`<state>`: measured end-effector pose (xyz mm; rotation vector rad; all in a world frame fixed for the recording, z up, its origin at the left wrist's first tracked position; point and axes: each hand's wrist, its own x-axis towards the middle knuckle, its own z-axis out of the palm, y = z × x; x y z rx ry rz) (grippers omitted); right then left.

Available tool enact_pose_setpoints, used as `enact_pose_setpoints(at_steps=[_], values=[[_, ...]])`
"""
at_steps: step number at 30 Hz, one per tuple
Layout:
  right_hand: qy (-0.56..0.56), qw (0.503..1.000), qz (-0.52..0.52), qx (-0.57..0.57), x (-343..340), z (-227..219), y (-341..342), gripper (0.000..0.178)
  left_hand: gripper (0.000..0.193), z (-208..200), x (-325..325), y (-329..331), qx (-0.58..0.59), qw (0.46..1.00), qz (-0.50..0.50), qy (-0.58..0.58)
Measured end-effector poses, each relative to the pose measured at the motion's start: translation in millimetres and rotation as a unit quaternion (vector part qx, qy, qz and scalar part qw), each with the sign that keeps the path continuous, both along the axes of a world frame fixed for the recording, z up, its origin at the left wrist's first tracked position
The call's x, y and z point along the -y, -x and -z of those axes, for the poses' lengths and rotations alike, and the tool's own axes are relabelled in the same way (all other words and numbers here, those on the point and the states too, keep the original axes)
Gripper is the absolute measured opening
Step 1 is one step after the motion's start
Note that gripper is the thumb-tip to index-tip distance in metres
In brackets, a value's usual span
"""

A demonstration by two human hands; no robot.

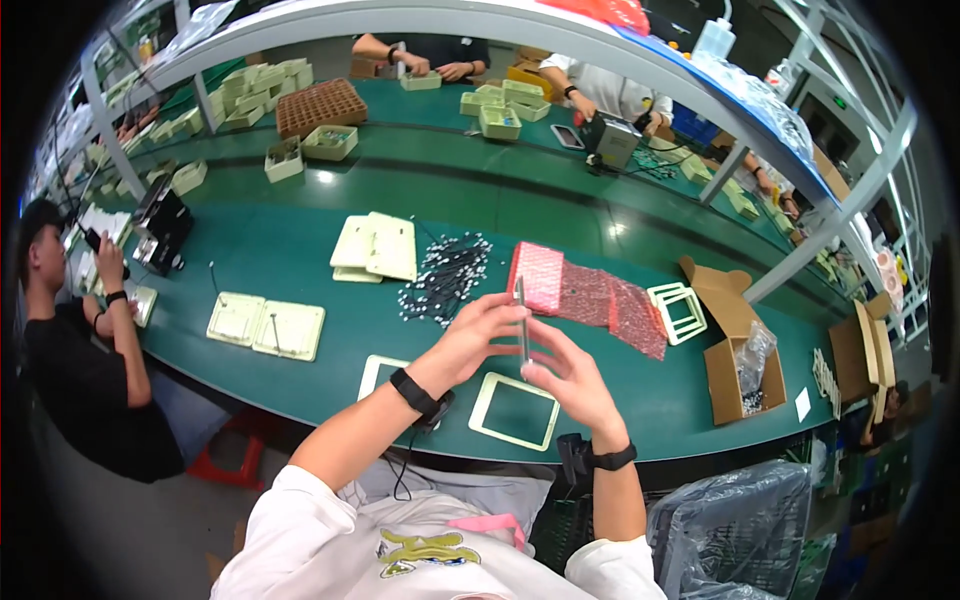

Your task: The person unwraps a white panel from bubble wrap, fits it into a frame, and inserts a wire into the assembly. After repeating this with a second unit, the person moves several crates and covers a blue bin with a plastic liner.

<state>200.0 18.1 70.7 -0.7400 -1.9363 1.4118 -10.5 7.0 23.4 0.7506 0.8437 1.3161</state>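
A thin flat panel [523, 335] stands on edge between my hands, its face hardly visible. My left hand [470, 338] grips it from the left with the fingers, and my right hand [572, 375] holds its right side between thumb and fingers. Below them on the green bench lies a pale green rectangular frame [481, 406]. A second such frame [369, 374] is partly covered by my left forearm. Just beyond my hands, red bubble wrap [610, 300] is spread out, next to several stacked pale frames [657, 296].
Black short cables with white ends [445, 280] are heaped behind my left hand, beside pale covers [392, 247]. Two pale housing halves [265, 326] lie farther left. An open cardboard box [722, 375] stands right. A co-worker [95, 380] sits left; others work across the bench.
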Motion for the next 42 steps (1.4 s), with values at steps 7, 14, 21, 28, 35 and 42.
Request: enact_pose_setpoints(at_steps=[7,14,21,28,35,42], values=[[-0.381,0.897,-0.079,0.209,41.3,-21.5,16.9,0.105,0.058,22.1,43.5,27.2,0.174,0.965,0.188,0.057],[-0.500,0.826,-0.120,0.232,38.3,-11.0,33.1,0.110,0.049,12.9,53.8,33.3,0.089,0.978,0.167,0.085],[-0.505,0.821,-0.150,0.218,37.8,-12.8,32.4,0.104,0.050,20.2,51.1,31.1,0.115,0.972,0.173,0.106],[-0.529,0.810,-0.173,0.184,43.6,-6.9,31.8,0.103,0.050,32.5,42.1,33.5,0.135,0.965,0.200,0.101],[-0.454,0.884,-0.086,0.075,46.4,-30.7,12.5,0.103,0.055,48.0,25.2,60.4,0.156,0.966,0.191,0.077],[-0.340,0.865,0.001,0.369,34.1,40.7,-8.7,0.093,0.060,46.7,67.4,87.8,0.218,0.954,0.155,0.135]])
